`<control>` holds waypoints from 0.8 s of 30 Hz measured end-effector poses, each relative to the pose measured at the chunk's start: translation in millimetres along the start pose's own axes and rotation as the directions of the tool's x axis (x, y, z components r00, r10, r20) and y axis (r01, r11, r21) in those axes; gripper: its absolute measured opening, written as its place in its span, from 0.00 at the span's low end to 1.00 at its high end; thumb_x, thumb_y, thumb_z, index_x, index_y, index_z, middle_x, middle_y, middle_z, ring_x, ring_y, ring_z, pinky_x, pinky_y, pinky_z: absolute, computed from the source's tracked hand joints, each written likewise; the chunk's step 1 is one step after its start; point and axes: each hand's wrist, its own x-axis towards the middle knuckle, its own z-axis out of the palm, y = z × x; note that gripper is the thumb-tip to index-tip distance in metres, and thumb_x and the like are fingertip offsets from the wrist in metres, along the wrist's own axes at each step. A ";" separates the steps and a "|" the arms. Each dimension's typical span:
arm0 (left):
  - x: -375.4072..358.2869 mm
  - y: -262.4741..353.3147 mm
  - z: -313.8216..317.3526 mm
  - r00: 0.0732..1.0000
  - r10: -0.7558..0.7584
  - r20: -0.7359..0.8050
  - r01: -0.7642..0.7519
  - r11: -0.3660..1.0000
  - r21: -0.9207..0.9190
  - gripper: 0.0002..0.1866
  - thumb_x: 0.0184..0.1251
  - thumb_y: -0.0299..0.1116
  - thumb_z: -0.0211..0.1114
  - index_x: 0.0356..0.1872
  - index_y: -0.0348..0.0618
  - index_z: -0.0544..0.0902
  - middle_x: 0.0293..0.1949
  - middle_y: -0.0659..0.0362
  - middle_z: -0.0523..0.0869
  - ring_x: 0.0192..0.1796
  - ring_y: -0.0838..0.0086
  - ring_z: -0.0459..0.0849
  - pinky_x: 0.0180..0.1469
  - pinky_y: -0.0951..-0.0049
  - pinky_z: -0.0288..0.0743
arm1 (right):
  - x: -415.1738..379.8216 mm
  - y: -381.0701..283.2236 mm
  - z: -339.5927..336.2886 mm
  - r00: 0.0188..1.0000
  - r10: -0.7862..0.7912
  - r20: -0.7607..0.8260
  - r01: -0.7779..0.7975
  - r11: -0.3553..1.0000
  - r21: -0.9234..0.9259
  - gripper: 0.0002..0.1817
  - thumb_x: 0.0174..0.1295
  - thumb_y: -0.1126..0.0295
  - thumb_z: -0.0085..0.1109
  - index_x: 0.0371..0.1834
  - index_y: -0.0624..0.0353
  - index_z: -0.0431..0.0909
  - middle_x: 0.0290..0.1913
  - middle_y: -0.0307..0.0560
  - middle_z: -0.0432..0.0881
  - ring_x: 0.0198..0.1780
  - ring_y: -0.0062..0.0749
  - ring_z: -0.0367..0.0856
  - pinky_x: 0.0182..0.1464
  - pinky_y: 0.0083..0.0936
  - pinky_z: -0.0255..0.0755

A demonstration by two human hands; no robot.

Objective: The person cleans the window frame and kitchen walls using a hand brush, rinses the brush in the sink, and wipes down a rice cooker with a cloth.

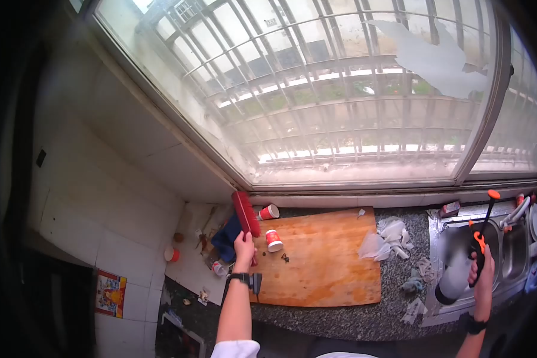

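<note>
My left hand [243, 246] is closed around a red brush [245, 213], whose long head points up toward the window corner, over the left edge of a wooden board [322, 268]. At the right, my right hand [483, 269] grips a black and orange tool [478, 243] above the sink area. Beside the brush, a red and white paper cup [274, 240] lies tipped on the board, and another cup [269, 212] lies behind it. Dark blue cloth [225, 240] sits left of the brush.
Crumpled plastic bags [391, 238] lie right of the board, with rags [413, 281] nearer me. A metal sink [515, 256] holds dishes at the far right. The barred window [340, 113] rises behind the counter. An orange cup [172, 255] stands at left.
</note>
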 end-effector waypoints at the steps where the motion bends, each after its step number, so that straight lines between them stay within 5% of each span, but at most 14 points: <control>1: 14.6 -1.1 11.2 1.000 -0.003 0.002 0.003 1.000 0.002 0.22 0.77 0.42 0.58 0.56 0.31 0.80 0.16 0.63 0.73 0.13 0.77 0.71 0.14 0.72 0.65 | -3.9 1.5 -12.0 1.000 0.008 -0.026 -0.009 0.999 -0.035 0.28 0.73 0.39 0.46 0.38 0.56 0.73 0.15 0.30 0.61 0.11 0.15 0.57 0.13 0.18 0.52; 3: 47.3 -5.7 38.6 0.946 -0.309 0.103 0.325 0.892 -0.315 0.20 0.79 0.46 0.54 0.31 0.40 0.78 0.14 0.62 0.70 0.11 0.75 0.67 0.14 0.69 0.65 | -19.0 3.7 -27.5 0.997 -0.036 -0.073 0.028 0.994 -0.105 0.28 0.74 0.39 0.46 0.37 0.56 0.73 0.14 0.30 0.61 0.11 0.15 0.57 0.13 0.18 0.53; 5: 40.6 15.9 70.1 0.941 -0.290 0.175 0.337 0.848 -0.409 0.26 0.80 0.49 0.50 0.19 0.48 0.68 0.13 0.62 0.68 0.12 0.72 0.66 0.14 0.66 0.65 | -29.9 11.0 -42.9 0.991 -0.048 -0.124 0.036 0.995 -0.096 0.28 0.73 0.39 0.46 0.37 0.55 0.73 0.14 0.29 0.61 0.10 0.15 0.56 0.13 0.18 0.52; 7: 69.6 4.8 114.4 0.928 -0.310 0.206 0.370 0.708 -0.601 0.27 0.81 0.52 0.47 0.20 0.48 0.69 0.12 0.62 0.65 0.11 0.70 0.67 0.14 0.63 0.64 | -41.8 10.9 -52.3 0.981 -0.073 -0.181 0.054 0.993 -0.106 0.28 0.73 0.38 0.45 0.37 0.55 0.73 0.14 0.29 0.60 0.10 0.15 0.56 0.13 0.18 0.51; 9: 59.1 23.0 156.2 0.978 -0.209 0.015 0.183 0.816 -0.548 0.27 0.82 0.52 0.47 0.21 0.47 0.70 0.13 0.62 0.70 0.13 0.71 0.72 0.16 0.63 0.67 | -56.9 11.5 -59.7 0.958 0.009 -0.288 -0.014 1.000 -0.013 0.30 0.71 0.35 0.45 0.37 0.53 0.74 0.14 0.28 0.60 0.11 0.14 0.56 0.14 0.17 0.49; 10: 53.8 22.1 168.0 0.984 -0.153 0.087 0.176 0.860 -0.479 0.15 0.82 0.47 0.48 0.45 0.45 0.70 0.16 0.60 0.73 0.17 0.72 0.76 0.18 0.70 0.71 | -59.8 16.4 -69.4 0.955 0.066 -0.288 -0.056 0.998 0.042 0.31 0.70 0.33 0.44 0.36 0.52 0.74 0.14 0.26 0.60 0.12 0.14 0.55 0.15 0.17 0.48; 11: 47.0 14.9 182.1 0.987 -0.093 0.127 0.145 0.858 -0.493 0.18 0.82 0.47 0.46 0.43 0.42 0.72 0.17 0.59 0.76 0.18 0.70 0.77 0.21 0.68 0.74 | -69.9 14.6 -64.7 0.960 0.056 -0.274 -0.041 0.997 0.060 0.31 0.70 0.32 0.44 0.36 0.51 0.74 0.15 0.26 0.60 0.12 0.14 0.55 0.16 0.16 0.48; 13: 9.9 34.6 196.5 0.958 -0.214 0.192 0.274 0.882 -0.383 0.22 0.82 0.46 0.45 0.36 0.37 0.76 0.19 0.55 0.81 0.22 0.69 0.80 0.28 0.63 0.78 | -80.9 26.1 -58.0 0.947 0.038 -0.320 -0.001 0.993 0.115 0.35 0.68 0.28 0.41 0.34 0.53 0.72 0.15 0.28 0.59 0.13 0.17 0.55 0.17 0.19 0.49; 16: 1.7 1.9 207.4 0.927 -0.238 0.291 0.358 0.794 -0.491 0.20 0.82 0.47 0.46 0.42 0.37 0.75 0.20 0.58 0.78 0.21 0.69 0.79 0.26 0.65 0.77 | -84.0 58.1 -66.4 0.868 -0.076 -0.490 0.119 0.991 0.058 0.42 0.66 0.23 0.33 0.28 0.55 0.70 0.15 0.32 0.62 0.15 0.21 0.59 0.21 0.20 0.54; 19: -5.2 -19.5 192.4 0.921 -0.221 0.322 0.376 0.727 -0.575 0.21 0.80 0.52 0.49 0.41 0.42 0.74 0.19 0.63 0.72 0.20 0.75 0.74 0.24 0.70 0.73 | -84.4 114.0 -116.8 0.829 -0.086 -0.553 0.222 0.958 0.184 0.39 0.71 0.28 0.31 0.20 0.53 0.65 0.15 0.35 0.61 0.15 0.23 0.61 0.21 0.21 0.56; 24: 0.0 -1.1 145.7 0.801 -0.210 0.560 0.571 0.548 -0.611 0.14 0.79 0.45 0.51 0.37 0.46 0.73 0.25 0.63 0.72 0.28 0.76 0.75 0.34 0.71 0.75 | -88.4 164.2 -141.2 0.650 -0.318 -0.690 0.416 0.909 -0.027 0.30 0.75 0.40 0.39 0.23 0.52 0.65 0.17 0.34 0.65 0.16 0.20 0.63 0.19 0.19 0.55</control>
